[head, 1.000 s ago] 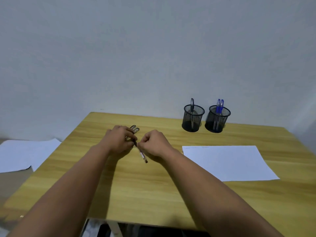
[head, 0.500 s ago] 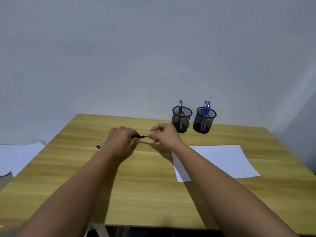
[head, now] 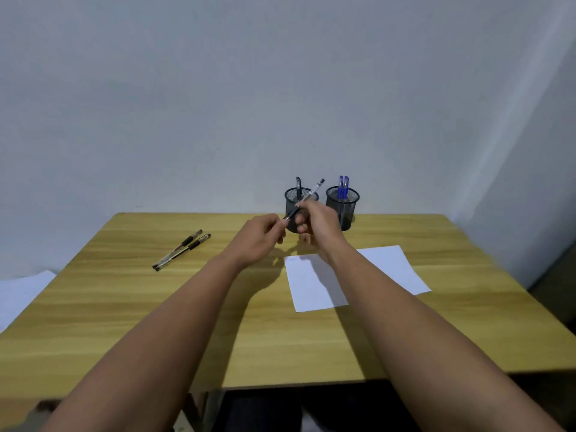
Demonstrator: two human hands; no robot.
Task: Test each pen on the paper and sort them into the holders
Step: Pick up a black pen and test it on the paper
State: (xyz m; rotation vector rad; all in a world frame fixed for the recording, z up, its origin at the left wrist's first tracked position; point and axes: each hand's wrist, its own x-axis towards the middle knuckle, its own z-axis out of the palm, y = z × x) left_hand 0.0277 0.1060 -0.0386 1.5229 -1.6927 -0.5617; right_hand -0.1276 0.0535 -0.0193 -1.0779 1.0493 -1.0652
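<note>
Both hands pinch one pen (head: pixel 304 199), right hand (head: pixel 314 227) mid-barrel, left hand (head: pixel 260 236) at its lower tip, axis tilted up-right, paper (head: pixel 402 266) directly below the right hand.

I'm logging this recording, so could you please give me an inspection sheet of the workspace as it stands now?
Surface: wooden table, level, against a plain wall.
Job's things: white paper to the right of centre; two pens on the table side by side at left; left holder with one black pen; right holder with two blue pens; a held pen, raised and tilted.
Clutter: nothing seen on the table.
Grippers: right hand grips the held pen; left hand pinches its lower end.
Cables: nothing seen.
Surroundings: white sheet beyond the table's left edge.
</note>
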